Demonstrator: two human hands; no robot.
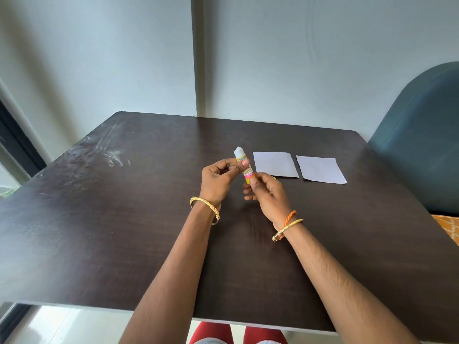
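Note:
A glue stick (244,163) with a white top and a yellow and pink label is held tilted above the dark table (124,219). My left hand (219,178) pinches its upper part between thumb and fingers. My right hand (267,192) grips its lower end, where a bit of yellow shows past the fingers. Two white paper squares lie flat on the table just beyond my right hand: one paper (275,164) close by and a second paper (320,169) to its right.
A blue-green padded chair (422,135) stands at the table's right side. The wall runs close behind the table's far edge. White smears mark the table's far left. Red-clad knees (238,331) show below the near edge.

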